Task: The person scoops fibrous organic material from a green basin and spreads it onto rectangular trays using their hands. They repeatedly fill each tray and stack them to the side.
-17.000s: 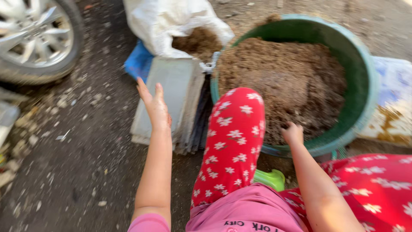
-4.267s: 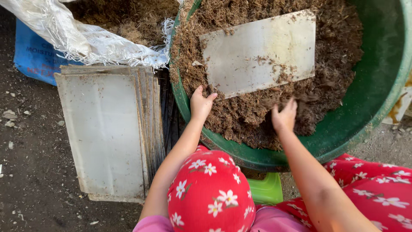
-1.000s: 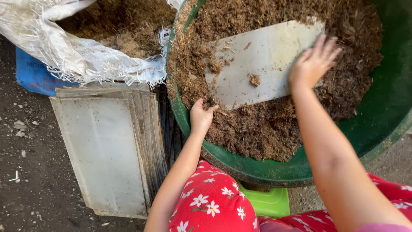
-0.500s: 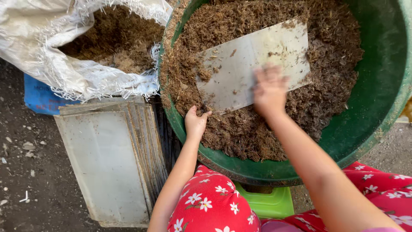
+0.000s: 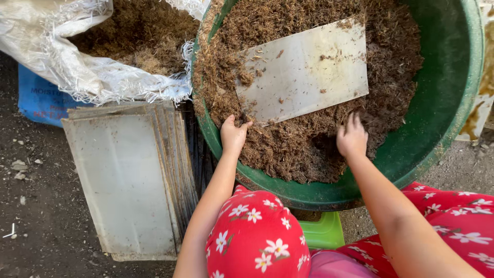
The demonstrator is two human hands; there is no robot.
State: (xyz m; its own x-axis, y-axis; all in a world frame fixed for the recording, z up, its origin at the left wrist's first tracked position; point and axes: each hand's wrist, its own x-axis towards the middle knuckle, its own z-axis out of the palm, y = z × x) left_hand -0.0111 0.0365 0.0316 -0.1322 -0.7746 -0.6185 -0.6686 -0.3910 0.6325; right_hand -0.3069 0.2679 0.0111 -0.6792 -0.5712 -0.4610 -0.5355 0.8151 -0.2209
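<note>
the pale sheet (image 5: 303, 72) lies flat on loose brown fibre (image 5: 288, 149) in the green tub (image 5: 442, 103), left hand (image 5: 234, 135) pinching its near corner, right hand (image 5: 352, 138) half-curled, dug into fibre, holding nothing firm; it looks thin, light and bendy, best gripped at edges.

Under me, dark gritty dirt ground (image 5: 36, 216) dotted with small pale stones (image 5: 19, 166), all in even daylight. A bright green low stool (image 5: 324, 231) peeks out beneath me, and paler gravelly ground (image 5: 458, 170) spreads to my right.
</note>
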